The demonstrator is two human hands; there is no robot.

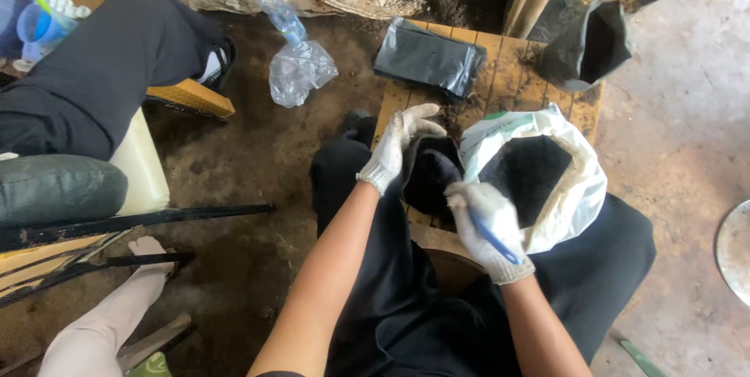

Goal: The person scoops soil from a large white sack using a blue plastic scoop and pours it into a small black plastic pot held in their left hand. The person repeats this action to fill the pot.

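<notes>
Both my hands wear dirty white gloves. My left hand (394,145) grips the far rim of a small black plastic grow bag (426,178) held open between my knees. My right hand (488,228) holds the near side of that bag and has a blue-handled tool (494,239) in its grip. Just right of the black bag stands an open white sack (578,182) filled with dark soil (525,175).
A stack of flat black bags (428,57) lies on a wooden pallet (512,72), with an open black bag (590,45) at its right. A crumpled clear plastic bag (299,71) lies on the dirt floor. Another person's dark-trousered leg (101,64) and a pale-stockinged foot (144,268) are at left.
</notes>
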